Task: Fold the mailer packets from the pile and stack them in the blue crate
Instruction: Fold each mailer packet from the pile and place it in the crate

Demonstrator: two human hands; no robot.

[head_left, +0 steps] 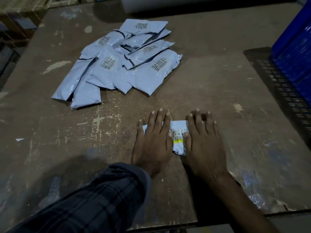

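A pile of several grey mailer packets [117,64] with barcode labels lies at the back centre of the worn brown table [50,115]. One mailer packet [178,135], with a barcode and a yellow stripe, lies flat near the front. My left hand [152,142] presses flat on its left part with straight fingers. Pressing on its right part is my right hand [203,145], fingers spread. Most of the packet is hidden under both hands. The blue crate [292,52] stands at the table's right edge.
A dark perforated mat [276,84] lies under the blue crate on the right. A white roll or cylinder [168,4] sits at the table's far edge. A small white scrap [19,139] lies at the left. Boxes stand beyond the table at the back left.
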